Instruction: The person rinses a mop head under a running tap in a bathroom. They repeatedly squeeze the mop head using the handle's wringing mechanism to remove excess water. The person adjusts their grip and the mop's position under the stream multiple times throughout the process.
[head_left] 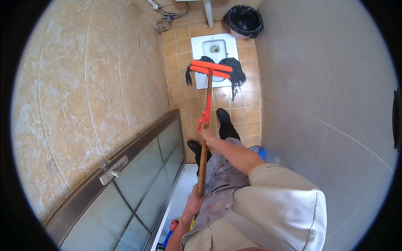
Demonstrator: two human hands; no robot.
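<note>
I hold a mop with a brown wooden handle (203, 161) and a red clamp head (210, 68) carrying black strands (238, 75). The mop head lies over the near end of a white squat toilet pan (215, 47) set in the tan tiled floor. My right hand (206, 134) grips the handle high up, just below a red lever fitting (204, 120). Lower down, my left hand (194, 202) is closed around the handle's end near my waist. My black shoes (223, 115) stand on the wet tiles behind the mop head.
A frosted-glass door (138, 175) with a metal frame and latch stands open on the left. Marbled tan tiles cover the left wall, grey tiles the right wall (326, 83). A bin with a black liner (244, 21) sits beside the pan, near a white pipe (208, 12).
</note>
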